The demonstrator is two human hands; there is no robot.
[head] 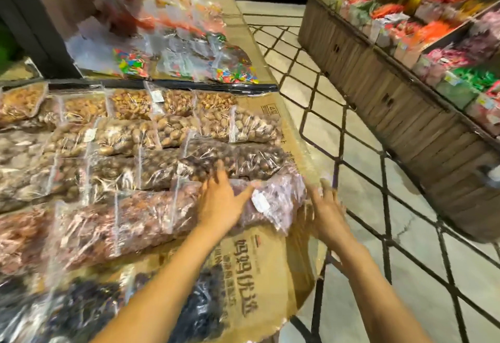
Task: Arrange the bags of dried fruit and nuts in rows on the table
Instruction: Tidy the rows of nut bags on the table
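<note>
Two hands work one clear bag of reddish dried fruit (273, 202) at the right end of the counter (273, 258): the left hand (220, 202) lies open, fingers spread on it, the right hand (326, 212) open against its end. Five rows of bags lie there.

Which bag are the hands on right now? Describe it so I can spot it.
On the cardboard-covered table, follow the reddish-brown row to its right end. The bag lies between the left hand and right hand, alone showing a white label.
</note>
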